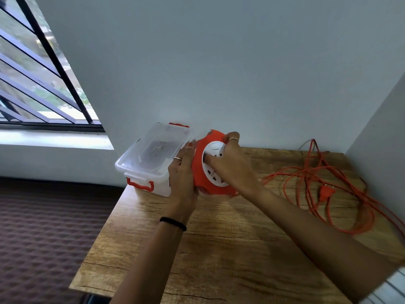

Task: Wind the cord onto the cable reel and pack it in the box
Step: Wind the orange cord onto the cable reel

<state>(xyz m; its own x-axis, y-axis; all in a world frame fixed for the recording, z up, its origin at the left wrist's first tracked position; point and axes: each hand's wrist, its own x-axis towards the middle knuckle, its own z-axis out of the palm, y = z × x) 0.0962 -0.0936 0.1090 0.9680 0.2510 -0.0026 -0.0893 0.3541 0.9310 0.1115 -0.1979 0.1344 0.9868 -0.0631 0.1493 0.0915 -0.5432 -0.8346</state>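
Observation:
An orange cable reel (200, 170) with a white socket face stands on edge near the back of the wooden table (230, 249). My left hand (183, 172) grips its left rim. My right hand (230, 163) lies over the white face, its fingers curled round the hub at the top. The orange cord (315, 187) lies loose in a tangled heap to the right, its orange plug (326, 191) on top. A clear plastic box (144, 172) with red latches, its lid on, stands just left of the reel.
The table sits in a corner, with a white wall behind and another at the right. A barred window is at the upper left. A dark quilted surface (43, 227) lies beyond the table's left edge.

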